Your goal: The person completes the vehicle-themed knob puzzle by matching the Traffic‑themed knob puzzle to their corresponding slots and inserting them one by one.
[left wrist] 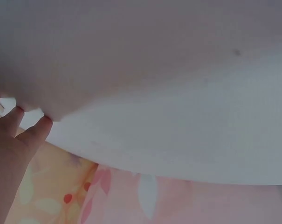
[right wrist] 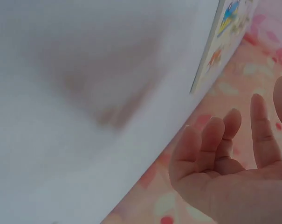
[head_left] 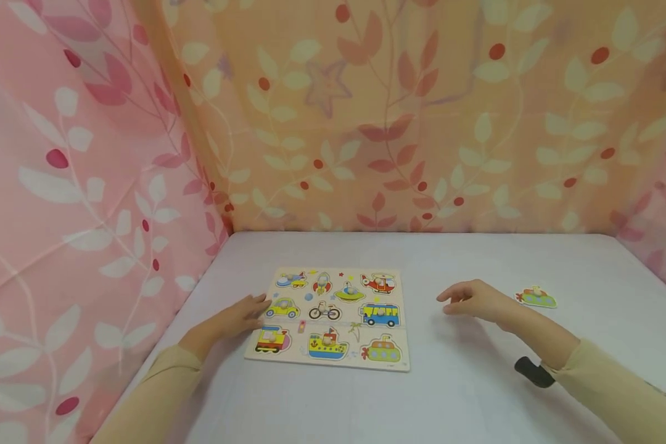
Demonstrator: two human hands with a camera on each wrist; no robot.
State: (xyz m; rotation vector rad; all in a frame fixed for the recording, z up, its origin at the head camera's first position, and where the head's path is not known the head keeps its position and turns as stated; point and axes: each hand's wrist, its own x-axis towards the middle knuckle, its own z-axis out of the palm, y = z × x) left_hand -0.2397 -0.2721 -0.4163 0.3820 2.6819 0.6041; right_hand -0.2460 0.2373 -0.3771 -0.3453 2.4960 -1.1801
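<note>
A wooden knob puzzle board [head_left: 300, 364] lies flat on the white table, with several vehicle pictures such as a yellow car, a blue bus [head_left: 380, 314] and a red helicopter. At its left edge rests my left hand [head_left: 238, 317], its fingertips touching the rim beside the car. My right hand [head_left: 480, 301] hovers over the table right of the board, fingers loosely bent, holding nothing; the right wrist view shows its fingers [right wrist: 210, 140] spread apart. Beyond it, a loose green and orange submarine piece [head_left: 536, 297] lies on the table. A matching submarine picture [head_left: 382, 350] shows at the board's lower right.
The white table [head_left: 333, 407] ends at a leaf-patterned orange curtain [head_left: 322, 123] behind and a pink one [head_left: 89, 203] on the left. Against my right sleeve [head_left: 605, 382] sits a small black object [head_left: 534, 372].
</note>
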